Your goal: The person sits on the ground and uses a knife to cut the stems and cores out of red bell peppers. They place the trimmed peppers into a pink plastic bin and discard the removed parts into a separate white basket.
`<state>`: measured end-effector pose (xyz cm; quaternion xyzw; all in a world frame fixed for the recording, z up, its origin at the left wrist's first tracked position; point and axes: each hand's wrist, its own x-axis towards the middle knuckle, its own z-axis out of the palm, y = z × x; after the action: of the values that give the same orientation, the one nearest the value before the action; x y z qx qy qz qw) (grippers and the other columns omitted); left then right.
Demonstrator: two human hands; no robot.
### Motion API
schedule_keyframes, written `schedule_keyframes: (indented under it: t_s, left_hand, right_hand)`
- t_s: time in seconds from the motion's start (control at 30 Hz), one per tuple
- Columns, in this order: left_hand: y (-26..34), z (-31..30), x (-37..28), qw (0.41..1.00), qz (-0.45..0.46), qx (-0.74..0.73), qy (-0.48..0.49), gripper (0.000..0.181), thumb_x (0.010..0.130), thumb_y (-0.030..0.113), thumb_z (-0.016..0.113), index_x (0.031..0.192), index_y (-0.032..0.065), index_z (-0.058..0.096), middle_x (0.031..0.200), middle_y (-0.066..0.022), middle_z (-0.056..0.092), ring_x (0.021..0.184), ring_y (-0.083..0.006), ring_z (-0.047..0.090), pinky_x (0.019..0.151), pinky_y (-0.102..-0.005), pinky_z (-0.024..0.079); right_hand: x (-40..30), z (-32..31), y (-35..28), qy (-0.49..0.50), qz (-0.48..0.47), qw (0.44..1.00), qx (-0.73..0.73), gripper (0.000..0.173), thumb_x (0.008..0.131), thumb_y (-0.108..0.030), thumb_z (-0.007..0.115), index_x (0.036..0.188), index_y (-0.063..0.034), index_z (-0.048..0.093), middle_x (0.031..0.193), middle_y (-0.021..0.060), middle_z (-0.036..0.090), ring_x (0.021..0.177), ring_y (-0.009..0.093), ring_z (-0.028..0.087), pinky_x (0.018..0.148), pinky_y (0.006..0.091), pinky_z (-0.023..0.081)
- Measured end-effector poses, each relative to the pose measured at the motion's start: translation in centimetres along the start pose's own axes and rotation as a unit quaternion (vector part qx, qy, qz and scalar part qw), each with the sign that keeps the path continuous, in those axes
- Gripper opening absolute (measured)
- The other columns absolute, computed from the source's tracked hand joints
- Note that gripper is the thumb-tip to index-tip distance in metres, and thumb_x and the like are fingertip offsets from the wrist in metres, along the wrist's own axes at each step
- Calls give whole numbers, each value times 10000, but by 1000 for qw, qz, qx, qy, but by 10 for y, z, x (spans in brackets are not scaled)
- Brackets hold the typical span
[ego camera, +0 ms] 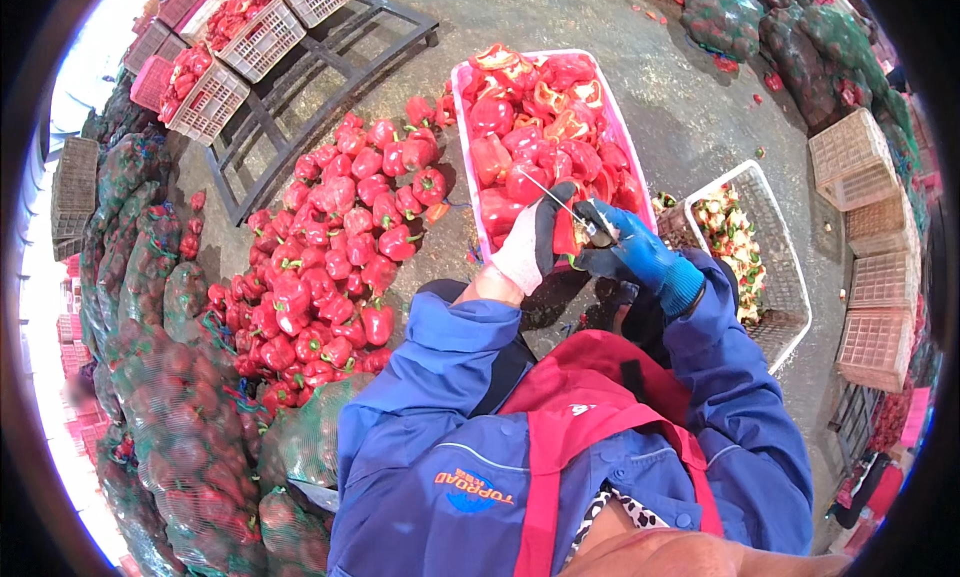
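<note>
My left hand [534, 239], in a white and black glove, grips a red bell pepper [564, 230] above the near end of a pink crate [463, 153]. Close beside it, my right hand [626, 243], in a blue and black glove, is closed around a knife [553, 196], its thin blade pointing up and left across the pepper. How far the blade is in the pepper cannot be told. Cut and whole-looking red peppers [525, 146] fill the pink crate. Right of my hands, a white crate [796, 292] holds pepper cores with green stems [729, 236].
A large heap of red peppers [330, 254] lies on the floor at left, with mesh sacks of peppers [187, 442] beyond. A dark metal rack [330, 59] bears filled crates [264, 41] at upper left. Stacked crates [877, 292] and more sacks [825, 59] stand at right.
</note>
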<state>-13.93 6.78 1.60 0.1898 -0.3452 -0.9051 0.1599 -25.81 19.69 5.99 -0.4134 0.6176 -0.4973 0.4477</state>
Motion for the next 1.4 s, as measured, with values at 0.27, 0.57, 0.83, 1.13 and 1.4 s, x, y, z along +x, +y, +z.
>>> schedule_keyframes:
  t_s: [0.27, 0.57, 0.83, 1.13, 1.4]
  left_hand:
    - [-21, -19, 31, 972, -48, -209, 96, 301, 942, 298, 561, 1120, 56, 586, 978, -111, 658, 902, -247, 644, 812, -392, 531]
    - [36, 25, 32, 987, -21, -118, 111, 331, 898, 330, 624, 1150, 120, 580, 972, -73, 643, 908, -243, 624, 765, -390, 550]
    - [74, -14, 131, 638, 142, 719, 237, 759, 817, 365, 622, 1400, -26, 335, 1373, -252, 408, 1294, -418, 375, 1014, -560, 377]
    - [72, -209, -13, 791, 137, 455, 385, 509, 812, 193, 651, 1239, -55, 528, 1165, -188, 631, 1074, -242, 613, 929, -333, 482]
    - [143, -350, -192, 245, -90, 744, 615, 804, 762, 297, 667, 1441, 66, 302, 1436, -215, 363, 1296, -432, 379, 1031, -553, 364]
  right_hand:
    - [3, 35, 7, 203, -176, 908, -323, 510, 701, -94, 758, 1147, -32, 520, 987, 191, 623, 864, 362, 641, 701, 398, 513]
    - [16, -77, 11, 121, 59, 892, 432, 196, 911, -270, 580, 959, -84, 617, 775, 21, 608, 579, 86, 527, 434, 234, 392]
    - [-53, -218, 83, 432, 31, 901, -8, 519, 855, -88, 660, 1343, -69, 485, 1062, 69, 620, 848, 160, 613, 744, 287, 505]
    - [-32, -160, 34, 402, 45, 914, 26, 418, 940, -171, 576, 1347, -107, 508, 1115, -32, 617, 708, 19, 460, 609, 191, 372]
    - [-8, -142, 38, 364, 46, 928, -61, 449, 966, -145, 531, 1403, -83, 446, 1232, 48, 600, 697, 20, 454, 605, 171, 386]
